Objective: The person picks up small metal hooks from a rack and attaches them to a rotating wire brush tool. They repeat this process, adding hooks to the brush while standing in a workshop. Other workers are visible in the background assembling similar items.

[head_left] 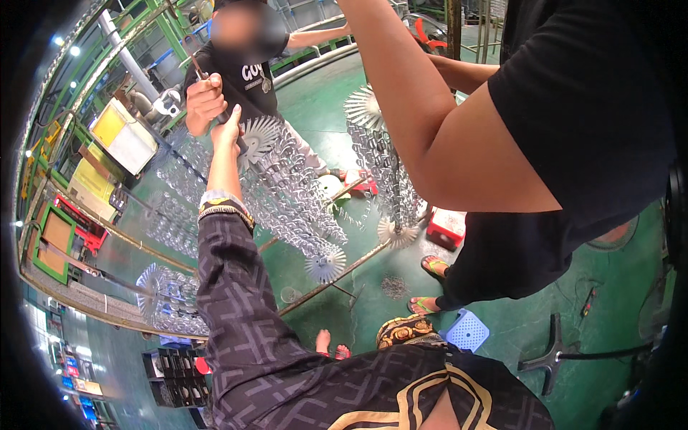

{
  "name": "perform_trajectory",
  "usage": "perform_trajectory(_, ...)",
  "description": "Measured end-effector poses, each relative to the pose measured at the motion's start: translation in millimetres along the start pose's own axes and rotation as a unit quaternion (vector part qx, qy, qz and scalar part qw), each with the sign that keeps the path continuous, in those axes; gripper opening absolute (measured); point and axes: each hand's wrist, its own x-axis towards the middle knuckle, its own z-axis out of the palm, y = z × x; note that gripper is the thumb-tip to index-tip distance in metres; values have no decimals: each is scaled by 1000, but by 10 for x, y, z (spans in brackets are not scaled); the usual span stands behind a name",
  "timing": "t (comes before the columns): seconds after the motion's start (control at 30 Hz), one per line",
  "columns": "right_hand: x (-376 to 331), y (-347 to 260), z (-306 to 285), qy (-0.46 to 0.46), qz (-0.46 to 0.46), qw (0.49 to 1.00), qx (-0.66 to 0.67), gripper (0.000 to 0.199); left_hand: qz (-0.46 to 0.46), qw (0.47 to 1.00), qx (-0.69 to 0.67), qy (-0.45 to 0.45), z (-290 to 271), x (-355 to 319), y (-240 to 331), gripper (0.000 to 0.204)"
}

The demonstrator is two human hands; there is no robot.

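My left hand, at the end of a dark patterned sleeve, reaches up and is closed round a dark rod. Just above it on the same rod is the fist of a person facing me. Beside and below my hand, a long bundle of shiny metal pieces hangs at a slant, with a slotted white disc at its upper end and another disc at its lower end. My right hand is out of the picture.
A second person's bare arm fills the near right. Another metal bundle hangs behind it. A metal frame bar crosses below. A red crate, a blue stool and a black stand foot are on the green floor.
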Motion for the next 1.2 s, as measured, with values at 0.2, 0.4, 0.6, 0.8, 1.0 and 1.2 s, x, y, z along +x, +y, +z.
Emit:
perform_trajectory(0.2, 53, -40, 48, -6, -5, 1000, -10, 38, -14, 1000, 13, -10, -27, 119, 25, 34)
perform_trajectory(0.4, 99, -22, 54, -13, -21, 999, -33, 37, 16, 1000, -24, -12, -15, 203, -45, 32)
perform_trajectory(0.6, 492, 219, -64, -12, -69, 996, -52, 40, 75, 987, 139, -15, -198, 443, -130, 41)
perform_trajectory(0.8, 742, 300, -166, -11, -96, 993, -75, 41, 223, 930, 277, 97, -240, 189, 3, 60)
perform_trajectory(1.0, 702, 23, 24, -39, -108, 989, -98, 44, 318, 922, 214, 56, -366, -538, 157, 62)
perform_trajectory(1.2, 523, -318, 165, -75, -73, 982, -159, 43, 316, 938, 134, 46, -481, -1427, 114, 50)
